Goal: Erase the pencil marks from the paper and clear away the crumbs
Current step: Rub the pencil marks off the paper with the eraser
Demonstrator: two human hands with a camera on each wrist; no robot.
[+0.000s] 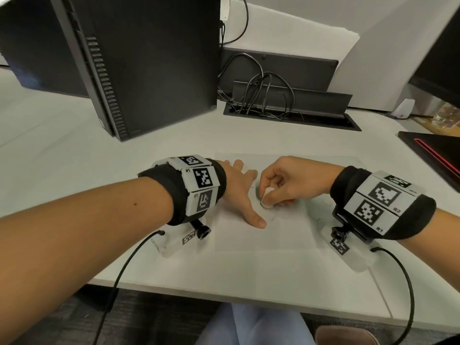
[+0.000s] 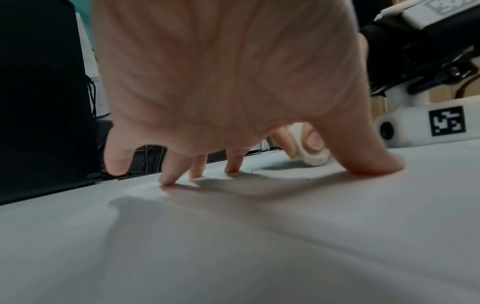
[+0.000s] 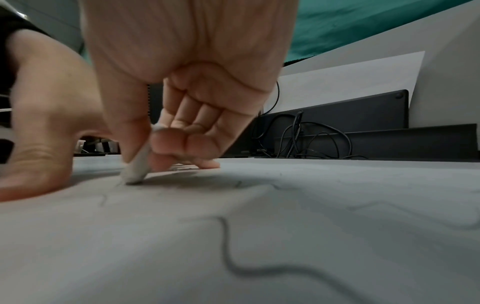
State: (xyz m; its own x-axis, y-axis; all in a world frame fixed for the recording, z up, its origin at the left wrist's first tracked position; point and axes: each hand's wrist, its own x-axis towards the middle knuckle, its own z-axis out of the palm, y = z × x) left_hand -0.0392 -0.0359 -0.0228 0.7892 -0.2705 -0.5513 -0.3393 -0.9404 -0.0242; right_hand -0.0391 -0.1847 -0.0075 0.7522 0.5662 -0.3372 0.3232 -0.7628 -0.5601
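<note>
Your right hand (image 1: 290,180) pinches the white eraser (image 1: 266,199), its edge down on the paper (image 1: 286,235).

Your left hand (image 1: 240,189) is spread flat beside it, fingertips (image 2: 166,181) and thumb pressing the sheet. Wavy pencil marks (image 3: 228,253) run across the paper on the white desk (image 1: 62,150), with grey crumbs (image 2: 283,165) right by the eraser. The black PC tower (image 1: 139,61) stands further back on the left.

Soft overhead light — wide-angle edge warp, blurred wrist views
</note>
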